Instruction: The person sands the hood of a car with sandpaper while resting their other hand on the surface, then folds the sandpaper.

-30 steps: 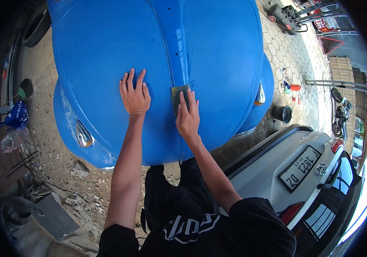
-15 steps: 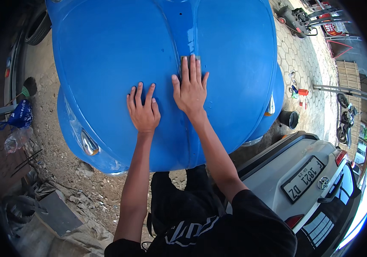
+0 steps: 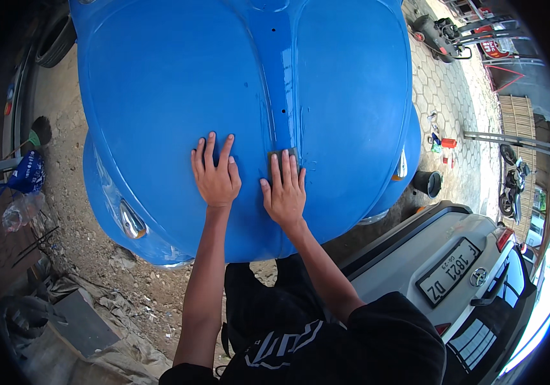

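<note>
Pad (image 3: pixel 279 153) sits mid-frame, mostly hidden beneath the right hand (image 3: pixel 285 196), laid flat, digits straight. Left hand (image 3: pixel 216 179) lies spread on blue hood (image 3: pixel 165 83), cropped at top. Paving (image 3: pixel 426 80) shows upper right; car (image 3: pixel 397 260), lower right.

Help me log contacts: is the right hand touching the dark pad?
Touching. In the head view, the right hand lies over the dark pad, no gap showing.

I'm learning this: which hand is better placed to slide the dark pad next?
Likely the right hand: it lies over the dark pad, at the central strip. The left hand rests on the blue panel, away from the pad.
</note>
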Demonstrator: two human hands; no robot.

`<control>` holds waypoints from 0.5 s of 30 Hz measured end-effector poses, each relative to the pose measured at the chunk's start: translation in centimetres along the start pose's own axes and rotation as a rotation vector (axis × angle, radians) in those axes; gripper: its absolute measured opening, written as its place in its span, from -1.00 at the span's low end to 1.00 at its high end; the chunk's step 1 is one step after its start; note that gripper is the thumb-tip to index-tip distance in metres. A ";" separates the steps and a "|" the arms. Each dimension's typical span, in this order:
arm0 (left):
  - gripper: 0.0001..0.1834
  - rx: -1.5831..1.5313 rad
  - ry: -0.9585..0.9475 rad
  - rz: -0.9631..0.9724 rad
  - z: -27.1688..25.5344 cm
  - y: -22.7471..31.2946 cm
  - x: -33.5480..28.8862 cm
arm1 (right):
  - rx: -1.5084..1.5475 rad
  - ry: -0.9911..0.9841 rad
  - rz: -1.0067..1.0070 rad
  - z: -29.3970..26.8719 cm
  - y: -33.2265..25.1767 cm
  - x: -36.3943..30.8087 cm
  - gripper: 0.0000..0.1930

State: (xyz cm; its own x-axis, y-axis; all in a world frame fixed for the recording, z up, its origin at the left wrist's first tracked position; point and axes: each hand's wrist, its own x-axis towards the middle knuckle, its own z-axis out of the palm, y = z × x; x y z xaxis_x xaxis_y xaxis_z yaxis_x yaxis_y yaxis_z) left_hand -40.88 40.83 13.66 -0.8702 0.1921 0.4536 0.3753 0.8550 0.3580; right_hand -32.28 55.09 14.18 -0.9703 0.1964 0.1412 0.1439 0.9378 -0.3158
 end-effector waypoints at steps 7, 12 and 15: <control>-0.55 0.004 -0.032 -0.025 -0.6 -0.2 -1.0 | 0.136 0.220 0.014 -1.3 -0.4 16.5 -0.40; -0.54 -0.019 -0.005 -0.022 0.8 0.6 0.1 | 0.074 0.373 -0.132 -1.1 0.5 29.4 -0.37; -0.55 0.010 -0.010 -0.022 0.6 -0.3 -0.3 | 0.069 0.318 -0.099 -0.6 -0.2 22.9 -0.40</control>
State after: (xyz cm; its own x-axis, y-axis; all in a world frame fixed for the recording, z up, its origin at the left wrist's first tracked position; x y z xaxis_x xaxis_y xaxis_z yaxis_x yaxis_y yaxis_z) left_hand -40.92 40.83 12.99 -0.8817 0.1777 0.4371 0.3525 0.8638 0.3599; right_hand -54.41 59.57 17.99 -0.8682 0.1947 0.4565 0.0278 0.9375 -0.3470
